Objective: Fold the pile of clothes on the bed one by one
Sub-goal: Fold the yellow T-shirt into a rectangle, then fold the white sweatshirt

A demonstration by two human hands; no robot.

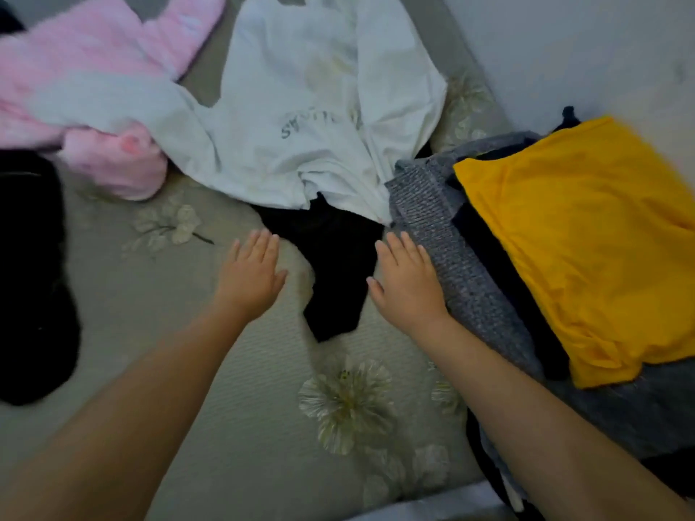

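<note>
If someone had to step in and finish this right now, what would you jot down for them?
Left hand: open, flat, holding nothing, over the bedsheet beside the black garment.
Right hand: open, empty, between that black garment and the grey knit.
Looks done: the yellow garment lies folded on top of a stack at the right, with the grey knit and dark pieces under it.
Left: white shirt, spread out and crumpled, partly over the black garment; pink fleece; a dark item at the left edge.
Likely next: the black garment or the white shirt.
</note>
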